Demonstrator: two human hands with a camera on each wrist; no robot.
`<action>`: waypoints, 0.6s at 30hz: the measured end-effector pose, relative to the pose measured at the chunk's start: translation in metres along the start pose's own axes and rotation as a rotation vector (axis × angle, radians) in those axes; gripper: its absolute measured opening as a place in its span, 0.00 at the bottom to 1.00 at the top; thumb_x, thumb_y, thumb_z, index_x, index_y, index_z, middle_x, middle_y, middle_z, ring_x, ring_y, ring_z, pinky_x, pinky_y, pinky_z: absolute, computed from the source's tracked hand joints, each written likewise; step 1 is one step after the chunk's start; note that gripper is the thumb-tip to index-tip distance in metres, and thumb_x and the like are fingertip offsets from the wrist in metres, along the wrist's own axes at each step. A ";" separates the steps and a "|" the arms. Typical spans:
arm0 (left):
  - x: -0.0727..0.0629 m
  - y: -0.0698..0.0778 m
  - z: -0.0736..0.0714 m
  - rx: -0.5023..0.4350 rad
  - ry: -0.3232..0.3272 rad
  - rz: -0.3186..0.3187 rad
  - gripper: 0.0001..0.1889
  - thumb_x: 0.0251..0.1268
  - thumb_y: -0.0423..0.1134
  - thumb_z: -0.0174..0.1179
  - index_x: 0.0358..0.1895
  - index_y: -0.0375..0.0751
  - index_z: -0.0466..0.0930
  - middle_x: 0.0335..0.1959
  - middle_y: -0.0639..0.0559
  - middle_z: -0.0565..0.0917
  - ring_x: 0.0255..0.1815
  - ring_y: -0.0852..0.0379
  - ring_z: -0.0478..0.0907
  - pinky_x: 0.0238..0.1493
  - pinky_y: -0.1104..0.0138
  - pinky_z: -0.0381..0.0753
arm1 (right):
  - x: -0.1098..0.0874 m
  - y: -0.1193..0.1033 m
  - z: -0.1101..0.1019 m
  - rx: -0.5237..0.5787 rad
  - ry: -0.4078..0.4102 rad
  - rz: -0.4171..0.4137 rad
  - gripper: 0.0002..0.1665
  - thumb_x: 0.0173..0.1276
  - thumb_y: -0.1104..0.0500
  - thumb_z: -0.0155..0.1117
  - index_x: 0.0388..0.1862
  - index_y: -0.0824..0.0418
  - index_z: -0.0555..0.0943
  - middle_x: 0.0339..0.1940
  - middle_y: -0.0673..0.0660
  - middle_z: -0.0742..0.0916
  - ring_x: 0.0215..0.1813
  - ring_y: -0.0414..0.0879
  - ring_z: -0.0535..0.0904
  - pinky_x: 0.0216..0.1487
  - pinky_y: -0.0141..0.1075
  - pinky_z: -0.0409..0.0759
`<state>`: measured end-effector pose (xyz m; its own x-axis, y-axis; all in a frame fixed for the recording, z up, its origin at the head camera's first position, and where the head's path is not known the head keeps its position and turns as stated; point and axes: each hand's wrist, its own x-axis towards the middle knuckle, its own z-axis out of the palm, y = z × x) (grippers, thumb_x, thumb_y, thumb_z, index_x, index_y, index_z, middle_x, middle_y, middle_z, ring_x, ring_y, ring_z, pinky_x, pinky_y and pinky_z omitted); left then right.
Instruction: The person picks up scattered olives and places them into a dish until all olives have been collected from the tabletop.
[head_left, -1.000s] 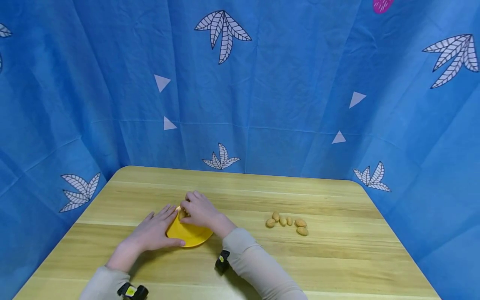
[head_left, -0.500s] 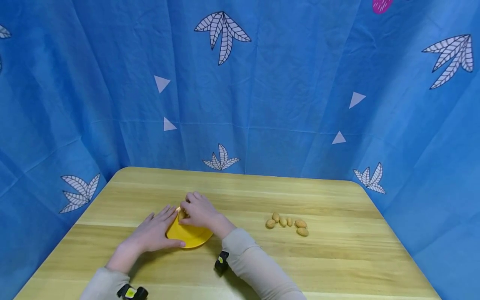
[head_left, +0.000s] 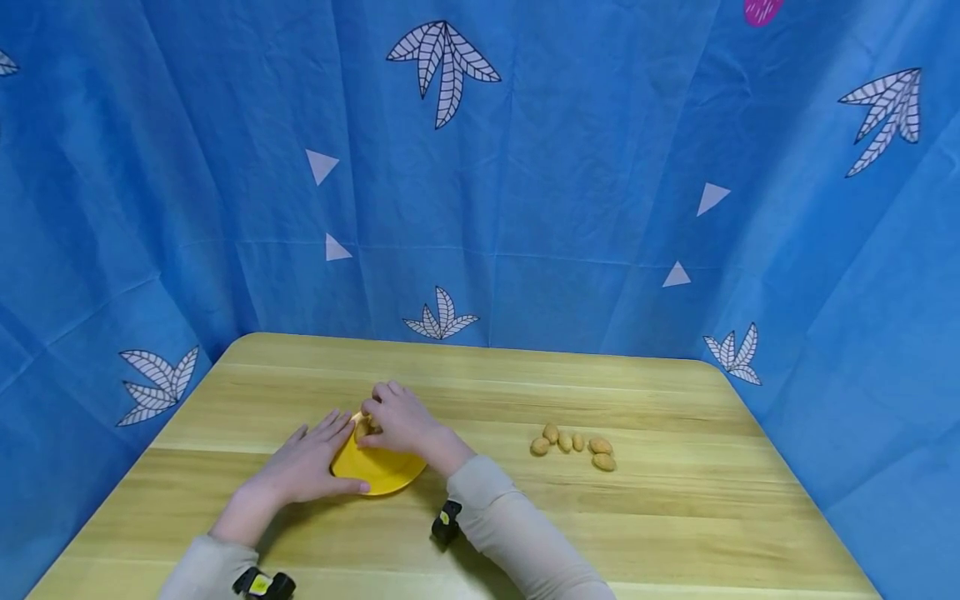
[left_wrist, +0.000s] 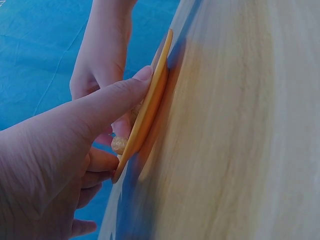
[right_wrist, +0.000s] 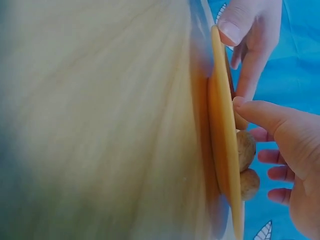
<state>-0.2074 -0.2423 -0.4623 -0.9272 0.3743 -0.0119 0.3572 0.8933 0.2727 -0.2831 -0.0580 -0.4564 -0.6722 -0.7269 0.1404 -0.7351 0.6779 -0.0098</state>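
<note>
A shallow yellow plate lies on the table, left of centre. My left hand holds its left side, the thumb on the near rim and the fingers spread along the far-left rim. Above the plate my right hand reaches in, its thumb and fingertips round a brown nut near the far-left rim. Two rounded nuts sit on the plate beside the right fingers in the right wrist view. A rough, light-brown nut shows at the plate's edge in the left wrist view. The right fingertips are partly hidden.
Several oval brown nuts lie in a loose group on the wooden table, right of the plate. A blue curtain with leaf prints hangs behind the table. Each sleeve carries a small black wrist camera.
Both hands stay at the plate in almost the same pose. The right fingertips shift very slightly around the nut; the group of nuts on the table stays put.
</note>
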 end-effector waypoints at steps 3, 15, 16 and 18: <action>-0.001 0.001 -0.001 0.000 -0.005 -0.004 0.58 0.49 0.76 0.58 0.74 0.33 0.58 0.76 0.36 0.59 0.77 0.36 0.54 0.69 0.31 0.53 | -0.002 0.002 0.000 0.010 0.026 -0.008 0.26 0.64 0.35 0.63 0.53 0.50 0.80 0.50 0.49 0.77 0.50 0.42 0.68 0.53 0.32 0.71; -0.001 0.003 -0.003 -0.001 -0.004 -0.017 0.58 0.49 0.76 0.58 0.74 0.33 0.59 0.76 0.35 0.59 0.77 0.36 0.54 0.70 0.32 0.53 | -0.015 0.019 -0.014 0.057 0.055 0.008 0.27 0.66 0.38 0.63 0.56 0.52 0.79 0.51 0.50 0.78 0.53 0.44 0.70 0.56 0.35 0.72; -0.001 0.003 -0.003 -0.002 -0.006 -0.018 0.58 0.49 0.76 0.58 0.74 0.33 0.59 0.76 0.35 0.59 0.77 0.36 0.54 0.70 0.32 0.53 | -0.017 0.020 -0.016 0.065 0.054 0.012 0.27 0.66 0.38 0.63 0.56 0.52 0.79 0.51 0.50 0.78 0.53 0.44 0.71 0.57 0.35 0.72; -0.001 0.003 -0.004 -0.004 -0.010 -0.020 0.58 0.48 0.76 0.58 0.74 0.33 0.59 0.76 0.35 0.59 0.78 0.36 0.53 0.70 0.32 0.53 | -0.020 0.023 -0.018 0.066 0.061 0.018 0.27 0.66 0.37 0.63 0.56 0.53 0.79 0.51 0.50 0.79 0.53 0.44 0.71 0.56 0.35 0.72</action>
<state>-0.2060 -0.2404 -0.4578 -0.9329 0.3591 -0.0264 0.3384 0.8995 0.2762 -0.2848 -0.0254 -0.4412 -0.6801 -0.7055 0.1994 -0.7287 0.6804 -0.0779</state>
